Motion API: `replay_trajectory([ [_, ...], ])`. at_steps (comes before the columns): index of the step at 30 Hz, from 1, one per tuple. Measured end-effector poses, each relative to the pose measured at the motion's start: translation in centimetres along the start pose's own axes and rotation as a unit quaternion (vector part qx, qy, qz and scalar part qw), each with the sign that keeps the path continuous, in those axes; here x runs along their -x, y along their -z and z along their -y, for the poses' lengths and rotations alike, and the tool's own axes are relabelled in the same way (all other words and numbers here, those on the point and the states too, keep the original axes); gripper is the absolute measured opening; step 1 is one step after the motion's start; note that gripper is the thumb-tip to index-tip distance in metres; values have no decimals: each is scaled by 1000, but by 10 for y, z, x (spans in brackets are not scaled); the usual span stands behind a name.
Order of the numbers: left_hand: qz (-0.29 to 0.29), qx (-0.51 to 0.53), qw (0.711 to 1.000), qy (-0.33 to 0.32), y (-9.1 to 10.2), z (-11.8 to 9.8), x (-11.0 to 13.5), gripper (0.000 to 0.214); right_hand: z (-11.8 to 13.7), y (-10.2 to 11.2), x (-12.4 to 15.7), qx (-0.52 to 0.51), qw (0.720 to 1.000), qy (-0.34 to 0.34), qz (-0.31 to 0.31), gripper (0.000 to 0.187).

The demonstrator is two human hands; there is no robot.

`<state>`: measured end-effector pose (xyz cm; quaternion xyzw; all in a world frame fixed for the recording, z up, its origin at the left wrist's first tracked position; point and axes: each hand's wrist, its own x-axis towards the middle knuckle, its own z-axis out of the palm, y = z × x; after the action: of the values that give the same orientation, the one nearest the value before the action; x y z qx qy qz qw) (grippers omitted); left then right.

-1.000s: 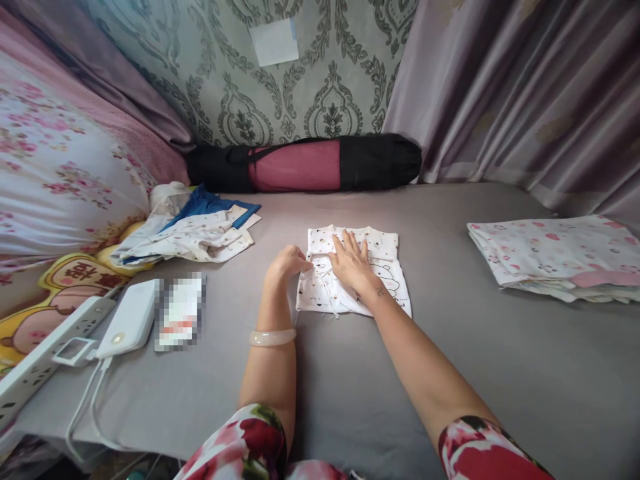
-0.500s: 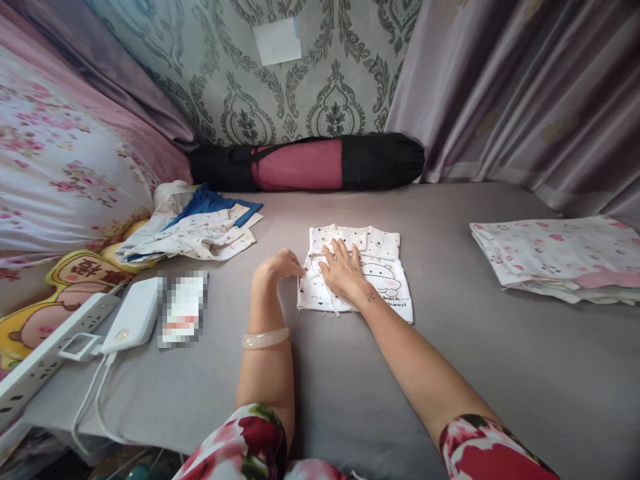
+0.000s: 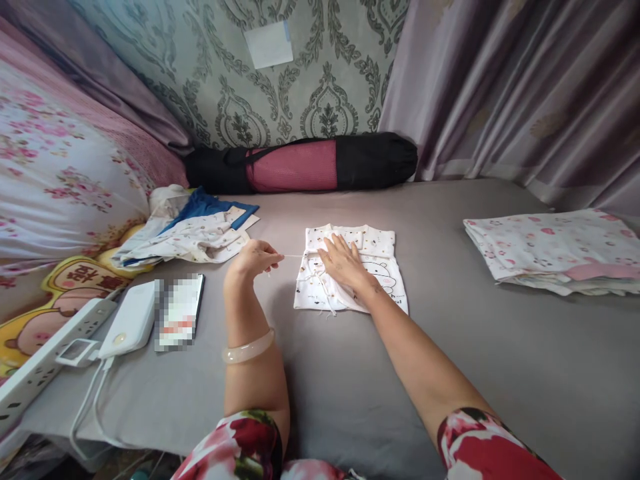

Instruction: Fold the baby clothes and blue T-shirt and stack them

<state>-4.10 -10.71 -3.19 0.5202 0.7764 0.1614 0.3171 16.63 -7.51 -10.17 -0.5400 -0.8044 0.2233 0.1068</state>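
A small white baby shirt (image 3: 387, 283), printed with a cartoon animal and little motifs, lies folded on the grey sheet. My right hand (image 3: 343, 267) rests flat on it with the fingers spread, covering part of the print. Left of the shirt, my left hand (image 3: 257, 258) pinches a thin white tie string (image 3: 295, 256) and holds it taut, the string running to the shirt's left side. More white strings (image 3: 327, 293) lie loose across the shirt's lower left part.
At left are a heap of baby clothes (image 3: 200, 230), a phone (image 3: 180, 313), a white power bank (image 3: 131, 320) and a power strip (image 3: 55, 363). Folded patterned cloth (image 3: 550, 250) lies at right. A black and pink rolled bag (image 3: 295, 167) lies along the wall.
My left hand has moved left, away from the shirt's edge, drawing the string out straight. My right hand stays flat on the shirt. The view has shifted slightly.
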Motion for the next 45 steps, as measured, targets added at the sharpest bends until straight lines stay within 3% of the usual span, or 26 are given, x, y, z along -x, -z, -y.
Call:
replay_trajectory([
  [4,20,-25,998,-50,-7,-15,4,14,-11,22,-3,-32,997,-44,-57,65],
  [10,119,14,973,-200,-39,-43,0,23,-33,39,-7,-50,988,-88,-120,58],
  [13,81,18,969,-231,-52,-47,-8,29,-41,40,-9,-48,985,-102,-132,56],
  [17,1,-51,975,-218,-71,-43,-21,26,-44,32,-9,-29,987,-107,-119,57],
  [21,-15,-138,956,-257,-100,-39,-32,32,-39,15,-6,37,990,-99,-89,59],
  [28,-45,-210,944,-249,-145,-33,-45,49,-38,-6,-5,97,987,-100,-77,57],
  [36,-144,-231,924,-269,-153,-27,-42,52,-41,-10,-4,106,985,-93,-98,58],
  [41,-112,-205,927,-294,-149,-27,-44,52,-43,-8,8,108,987,-67,-96,56],
  [45,-63,-117,930,-344,-132,-11,-48,48,-56,2,33,90,995,-26,-42,59],
])
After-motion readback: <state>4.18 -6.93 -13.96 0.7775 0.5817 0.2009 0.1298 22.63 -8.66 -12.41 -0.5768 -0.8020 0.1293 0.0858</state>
